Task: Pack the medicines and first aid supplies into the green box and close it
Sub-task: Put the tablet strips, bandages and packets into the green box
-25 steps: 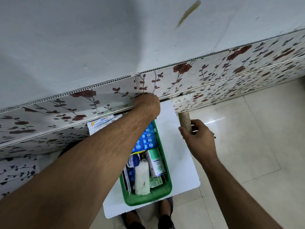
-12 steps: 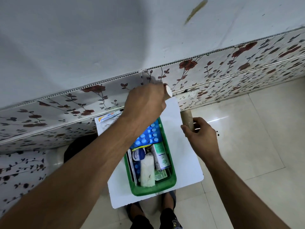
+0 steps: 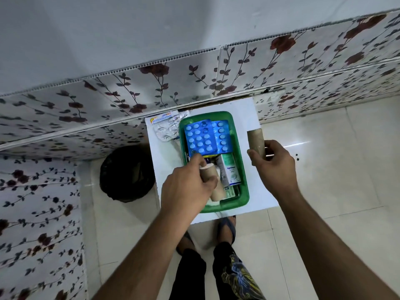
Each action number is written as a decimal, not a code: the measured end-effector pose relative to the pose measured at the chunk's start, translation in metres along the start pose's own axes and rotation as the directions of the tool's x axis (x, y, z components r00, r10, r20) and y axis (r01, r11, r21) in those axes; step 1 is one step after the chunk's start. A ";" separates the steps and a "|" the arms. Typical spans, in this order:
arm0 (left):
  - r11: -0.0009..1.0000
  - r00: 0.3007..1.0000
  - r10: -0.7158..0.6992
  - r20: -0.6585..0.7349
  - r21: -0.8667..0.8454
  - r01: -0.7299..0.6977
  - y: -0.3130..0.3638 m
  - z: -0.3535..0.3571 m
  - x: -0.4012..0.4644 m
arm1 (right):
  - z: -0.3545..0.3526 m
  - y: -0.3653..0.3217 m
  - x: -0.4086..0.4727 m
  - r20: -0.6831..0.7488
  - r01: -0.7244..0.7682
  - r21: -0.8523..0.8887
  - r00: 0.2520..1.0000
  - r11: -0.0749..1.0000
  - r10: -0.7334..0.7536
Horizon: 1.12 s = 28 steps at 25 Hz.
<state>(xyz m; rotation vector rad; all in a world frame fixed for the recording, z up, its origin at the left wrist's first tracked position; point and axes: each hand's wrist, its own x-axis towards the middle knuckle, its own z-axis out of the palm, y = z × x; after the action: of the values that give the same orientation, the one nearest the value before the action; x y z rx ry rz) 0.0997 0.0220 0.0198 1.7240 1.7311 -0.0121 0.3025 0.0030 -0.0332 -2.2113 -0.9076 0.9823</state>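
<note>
The open green box (image 3: pixel 240 148) rests on a small white table (image 3: pixel 253 118). Blue blister packs (image 3: pixel 202 138), a white and green medicine carton (image 3: pixel 230 169) and other supplies lie inside it. My left hand (image 3: pixel 186 189) hovers over the box's near left part, shut on a tan bandage roll (image 3: pixel 213 182). To the right of the box, above the table edge, my right hand (image 3: pixel 275 165) grips a second tan bandage roll (image 3: pixel 255 140) upright. Silver blister packs (image 3: pixel 165 129) lie on the table left of the box.
A floral-patterned wall panel (image 3: pixel 194 83) runs behind the table. A black round bin (image 3: pixel 124 174) stands on the tiled floor to the left. My feet in sandals (image 3: pixel 226 228) are under the table's near edge. Bare tile floor (image 3: pixel 335 169) stretches to the right.
My left hand came back from the far end of the table by the wall to above the box, holding a tan roll. My right hand kept its roll beside the box.
</note>
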 end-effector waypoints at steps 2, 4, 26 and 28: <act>0.997 0.999 0.030 -0.015 0.067 -0.029 0.005 0.010 -0.004 | 0.001 0.004 -0.004 -0.006 0.008 -0.010 1.000 1.000 -0.008; 0.992 1.000 0.029 -0.001 0.121 -0.028 0.010 0.015 -0.005 | 0.000 0.006 -0.006 -0.014 0.012 -0.015 1.000 1.000 -0.013; 0.705 0.877 0.392 0.277 0.522 -0.480 -0.004 0.032 -0.002 | -0.007 0.012 -0.007 -0.001 0.033 -0.048 0.999 0.998 -0.033; 0.718 0.875 0.414 0.252 0.501 -0.484 -0.001 0.036 -0.003 | -0.005 0.011 -0.008 0.002 0.048 -0.056 0.999 0.997 -0.048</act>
<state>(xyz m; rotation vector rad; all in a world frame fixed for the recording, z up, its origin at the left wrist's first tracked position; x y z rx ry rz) 0.1145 0.0024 -0.0066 2.4817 1.2303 -0.4348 0.3067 -0.0110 -0.0349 -2.2253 -0.9953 0.9460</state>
